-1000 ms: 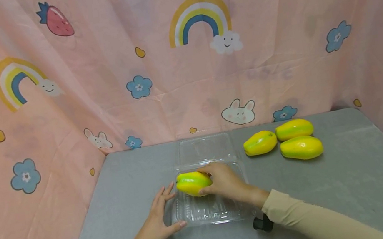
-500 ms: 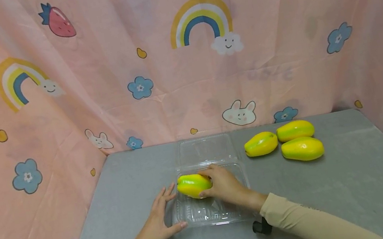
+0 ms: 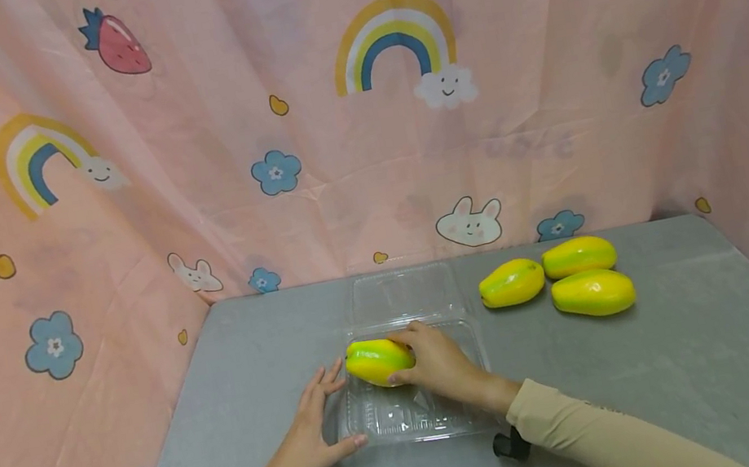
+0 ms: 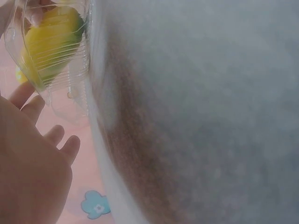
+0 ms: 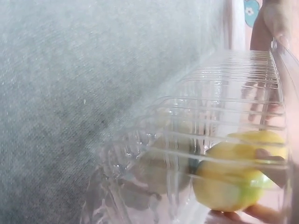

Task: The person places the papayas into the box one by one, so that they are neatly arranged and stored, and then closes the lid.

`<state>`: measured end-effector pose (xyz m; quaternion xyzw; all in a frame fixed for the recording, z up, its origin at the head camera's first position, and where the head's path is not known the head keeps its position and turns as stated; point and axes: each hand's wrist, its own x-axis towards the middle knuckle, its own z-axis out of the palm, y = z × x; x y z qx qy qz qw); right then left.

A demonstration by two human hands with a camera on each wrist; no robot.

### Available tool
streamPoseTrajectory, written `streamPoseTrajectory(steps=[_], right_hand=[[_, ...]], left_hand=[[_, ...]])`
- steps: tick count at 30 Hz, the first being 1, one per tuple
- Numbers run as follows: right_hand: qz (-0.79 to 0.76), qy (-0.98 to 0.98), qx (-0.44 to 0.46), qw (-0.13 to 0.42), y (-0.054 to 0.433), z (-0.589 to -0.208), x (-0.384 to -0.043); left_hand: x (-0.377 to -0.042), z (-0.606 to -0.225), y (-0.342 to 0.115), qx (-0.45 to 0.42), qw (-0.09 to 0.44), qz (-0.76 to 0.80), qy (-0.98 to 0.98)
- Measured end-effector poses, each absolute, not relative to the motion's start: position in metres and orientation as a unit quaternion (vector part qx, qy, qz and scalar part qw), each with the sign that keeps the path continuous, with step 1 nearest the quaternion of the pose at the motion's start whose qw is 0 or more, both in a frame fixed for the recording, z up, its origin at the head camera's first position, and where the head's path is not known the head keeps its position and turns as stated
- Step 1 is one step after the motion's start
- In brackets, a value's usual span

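In the head view, my right hand (image 3: 441, 363) grips a yellow-green papaya (image 3: 372, 363) by its right end, thumb on the near side and fingers over the far side. The fruit lies on its side within the back left part of a clear plastic clamshell box (image 3: 406, 420), whose lid (image 3: 403, 293) is folded open toward the back. My left hand (image 3: 306, 445) is spread along the box's left side, thumb by the near left corner and fingertips close to the papaya's left end. Through the clear wall, the right wrist view shows the papaya (image 5: 229, 186) between thumb and fingers.
Three more papayas lie at the back right: one on the left (image 3: 512, 282), one behind (image 3: 579, 256) and one in front (image 3: 593, 293). A grey tabletop (image 3: 680, 372) carries everything. A pink patterned curtain (image 3: 337, 190) hangs behind and at both sides.
The right forearm has shifted slightly left and toward the near side. The papaya, the box and the left hand hold nearly the same places.
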<state>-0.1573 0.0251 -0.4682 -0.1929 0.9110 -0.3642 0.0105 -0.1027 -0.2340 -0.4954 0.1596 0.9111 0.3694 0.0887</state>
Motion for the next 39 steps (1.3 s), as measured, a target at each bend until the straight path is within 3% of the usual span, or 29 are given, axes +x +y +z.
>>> streamPoseTrajectory(steps=[39], right_hand=[[-0.376, 0.905, -0.199, 0.020, 0.0301, -0.4676, -0.1553]], left_hand=[[-0.1016, -0.4933, -0.2323, 0.159, 0.093, 0.370, 0.911]])
